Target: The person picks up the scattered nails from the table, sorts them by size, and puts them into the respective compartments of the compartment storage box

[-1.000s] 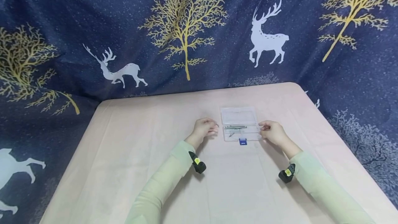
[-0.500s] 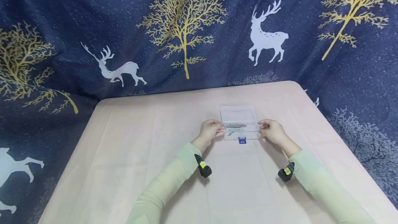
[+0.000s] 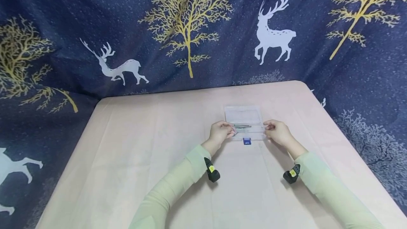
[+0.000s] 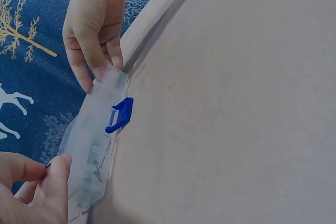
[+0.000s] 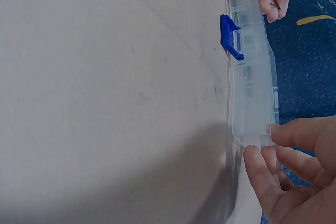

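A clear plastic compartment box [image 3: 258, 135] lies on the table with its lid [image 3: 243, 115] laid back and its blue latch [image 3: 247, 141] towards me. Several long nails [image 3: 242, 126] lie in its rear row, and small nails [image 4: 97, 169] show through the wall in the left wrist view. My left hand [image 3: 220, 132] is over the box's left end, pinching a thin dark nail [image 4: 48, 165] between thumb and finger; most of the nail is hidden by the fingertips. My right hand [image 3: 277, 132] holds the box's right end, thumb and fingers at its corner [image 5: 252, 139].
The box stands on a pale pink covered table [image 3: 159, 144], towards its far right part. Behind the table hangs a dark blue cloth [image 3: 222, 56] printed with deer and trees. Each wrist carries a small black camera [image 3: 212, 172].
My left hand has moved right, from beside the box to over its left compartments, with the nail in its fingers. My right hand stays at the right end.
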Tool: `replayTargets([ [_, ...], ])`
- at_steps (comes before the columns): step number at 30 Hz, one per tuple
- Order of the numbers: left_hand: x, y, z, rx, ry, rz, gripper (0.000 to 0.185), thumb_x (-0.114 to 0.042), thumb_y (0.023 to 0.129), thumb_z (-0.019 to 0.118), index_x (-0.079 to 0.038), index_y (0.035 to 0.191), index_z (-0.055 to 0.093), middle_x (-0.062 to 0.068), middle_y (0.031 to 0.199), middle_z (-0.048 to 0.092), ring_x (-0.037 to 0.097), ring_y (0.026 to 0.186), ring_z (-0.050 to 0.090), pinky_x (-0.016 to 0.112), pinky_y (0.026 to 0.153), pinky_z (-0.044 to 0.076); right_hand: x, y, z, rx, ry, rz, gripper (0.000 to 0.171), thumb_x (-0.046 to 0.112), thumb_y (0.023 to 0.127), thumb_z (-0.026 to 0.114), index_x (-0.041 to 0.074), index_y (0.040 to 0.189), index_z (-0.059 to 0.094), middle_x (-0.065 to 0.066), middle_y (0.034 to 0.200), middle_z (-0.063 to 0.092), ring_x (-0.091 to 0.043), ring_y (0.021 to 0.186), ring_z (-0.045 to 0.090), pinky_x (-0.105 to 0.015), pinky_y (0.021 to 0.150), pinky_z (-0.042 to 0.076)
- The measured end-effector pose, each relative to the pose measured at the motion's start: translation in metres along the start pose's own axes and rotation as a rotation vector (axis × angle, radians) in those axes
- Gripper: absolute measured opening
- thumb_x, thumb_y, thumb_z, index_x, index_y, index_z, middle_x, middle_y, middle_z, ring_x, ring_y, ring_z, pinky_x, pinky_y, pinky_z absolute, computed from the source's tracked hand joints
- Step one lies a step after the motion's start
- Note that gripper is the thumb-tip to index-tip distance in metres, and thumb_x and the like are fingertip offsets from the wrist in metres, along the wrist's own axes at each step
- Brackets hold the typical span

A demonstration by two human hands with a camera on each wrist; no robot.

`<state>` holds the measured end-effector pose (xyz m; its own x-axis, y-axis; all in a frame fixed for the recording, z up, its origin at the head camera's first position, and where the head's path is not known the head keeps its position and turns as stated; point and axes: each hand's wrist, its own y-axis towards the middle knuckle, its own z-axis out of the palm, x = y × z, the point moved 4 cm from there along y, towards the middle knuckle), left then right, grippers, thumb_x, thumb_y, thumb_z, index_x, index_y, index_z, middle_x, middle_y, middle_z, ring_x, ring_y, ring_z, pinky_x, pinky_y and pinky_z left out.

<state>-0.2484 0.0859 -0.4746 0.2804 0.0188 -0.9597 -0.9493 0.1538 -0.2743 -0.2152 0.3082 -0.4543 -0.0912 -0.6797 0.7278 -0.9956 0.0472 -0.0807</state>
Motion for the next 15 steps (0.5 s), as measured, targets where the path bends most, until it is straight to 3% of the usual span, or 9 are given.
replayTargets([
  [9, -0.0022, -0.0034, 0.0002, 0.043, 0.005, -0.011, 0.018, 0.005, 0.088, 0.058, 0.010, 0.104, 0.064, 0.023, 0.100, 0.068, 0.026, 0.087, 0.071, 0.026, 0.076, 0.059, 0.0018, -0.0015, 0.0006, 0.004, 0.017, -0.002, 0.039, -0.003, 0.081, 0.062, -0.015, 0.117, 0.054, -0.027, 0.096, 0.063, -0.028, 0.082, 0.063, -0.015, 0.059, 0.052],
  [15, -0.0041, -0.0035, -0.0004, 0.057, 0.038, 0.002, 0.017, 0.003, 0.088, 0.058, 0.009, 0.103, 0.064, 0.022, 0.100, 0.069, 0.025, 0.088, 0.071, 0.023, 0.074, 0.059, 0.0008, -0.0018, 0.0006, 0.011, 0.041, 0.008, 0.039, -0.003, 0.082, 0.061, -0.015, 0.118, 0.054, -0.027, 0.096, 0.063, -0.016, 0.074, 0.061, -0.018, 0.058, 0.054],
])
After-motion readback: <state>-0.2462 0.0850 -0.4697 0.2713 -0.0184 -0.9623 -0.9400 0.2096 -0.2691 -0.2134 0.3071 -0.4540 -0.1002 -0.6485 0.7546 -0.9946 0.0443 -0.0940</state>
